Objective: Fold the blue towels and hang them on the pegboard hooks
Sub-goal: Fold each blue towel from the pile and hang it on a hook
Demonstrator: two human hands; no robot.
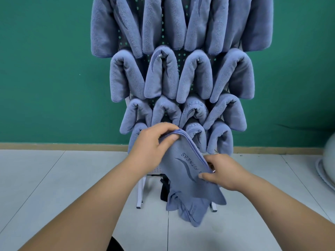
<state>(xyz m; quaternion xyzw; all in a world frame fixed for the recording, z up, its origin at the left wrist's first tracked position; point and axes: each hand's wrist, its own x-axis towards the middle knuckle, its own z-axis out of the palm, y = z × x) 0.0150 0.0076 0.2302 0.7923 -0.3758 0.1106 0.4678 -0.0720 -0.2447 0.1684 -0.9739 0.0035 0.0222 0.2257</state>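
One towel (183, 171) between both hands (150, 144) (223, 172)

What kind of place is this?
Likely a plain indoor room, perhaps a gym's storage corner: a green wall, a pale tiled floor, and a standing pegboard full of hung blue towels, some printed FITNESS.

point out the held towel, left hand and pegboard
held towel (186, 171): head view, printed face by the logo
left hand (152, 144): head view, back of the hand
pegboard (181, 57): head view, bare perforated strip
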